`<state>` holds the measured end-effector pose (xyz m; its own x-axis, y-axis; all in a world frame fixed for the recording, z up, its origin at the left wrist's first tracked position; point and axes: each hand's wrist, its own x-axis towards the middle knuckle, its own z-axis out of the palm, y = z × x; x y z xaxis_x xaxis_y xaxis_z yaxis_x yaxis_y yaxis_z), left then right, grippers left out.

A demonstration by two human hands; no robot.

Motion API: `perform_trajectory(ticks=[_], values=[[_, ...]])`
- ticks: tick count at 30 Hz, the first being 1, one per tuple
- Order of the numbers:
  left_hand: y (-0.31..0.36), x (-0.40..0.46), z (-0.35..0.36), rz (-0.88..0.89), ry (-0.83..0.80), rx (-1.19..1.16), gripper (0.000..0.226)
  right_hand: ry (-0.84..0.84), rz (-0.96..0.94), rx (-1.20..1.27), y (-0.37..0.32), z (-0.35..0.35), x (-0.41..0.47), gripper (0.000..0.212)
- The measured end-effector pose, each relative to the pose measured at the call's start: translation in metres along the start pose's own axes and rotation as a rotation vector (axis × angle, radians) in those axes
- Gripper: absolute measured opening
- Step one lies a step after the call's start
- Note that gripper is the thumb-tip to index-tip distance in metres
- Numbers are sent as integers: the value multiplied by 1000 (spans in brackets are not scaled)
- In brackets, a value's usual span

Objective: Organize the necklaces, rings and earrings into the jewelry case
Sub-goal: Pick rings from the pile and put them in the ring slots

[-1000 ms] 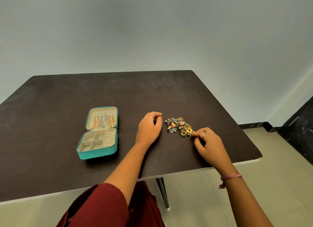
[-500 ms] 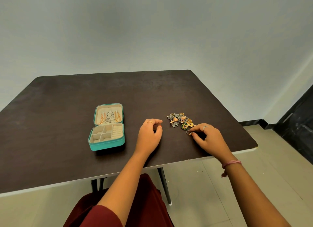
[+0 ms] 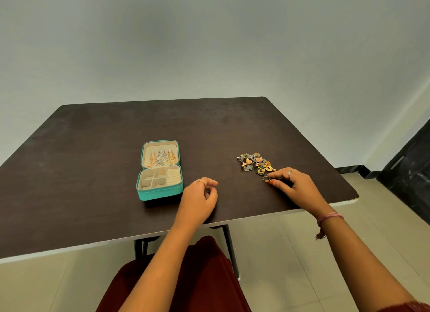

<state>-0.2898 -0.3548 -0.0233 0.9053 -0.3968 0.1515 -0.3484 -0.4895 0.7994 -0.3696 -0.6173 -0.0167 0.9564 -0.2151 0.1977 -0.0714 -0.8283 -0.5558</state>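
Open teal zip-around jewelry case (image 3: 159, 172) on dark table (image 3: 93, 172): chain necklaces (image 3: 161, 157) hung in lid, compartments bare. Right hand (image 3: 293, 188) grip pinches small gold ring (image 3: 266, 179) right of case, beside mixed pile of rings and earrings (image 3: 255, 164). Left hand (image 3: 199, 201) loosely curled, holding nothing. Most sorting left.

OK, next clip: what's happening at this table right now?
A person is sorting jewelry into a teal jewelry case, which lies open on the dark table. Necklaces already hang in its lid; the tray compartments look empty. The right hand pinches a gold ring at the near edge of the jewelry pile. The left hand rests loosely curled beside the case, holding nothing.
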Motion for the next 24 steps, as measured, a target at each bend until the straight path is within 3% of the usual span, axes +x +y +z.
perform_trajectory(ticks=[13, 24], values=[[-5, -6, -5, 76, -10, 48, 15, -99, 13, -47, -12, -5, 8, 13], [-4, -8, -6, 81, 9, -12, 15, -199, -188, -92, -94, 33, 76, 13]])
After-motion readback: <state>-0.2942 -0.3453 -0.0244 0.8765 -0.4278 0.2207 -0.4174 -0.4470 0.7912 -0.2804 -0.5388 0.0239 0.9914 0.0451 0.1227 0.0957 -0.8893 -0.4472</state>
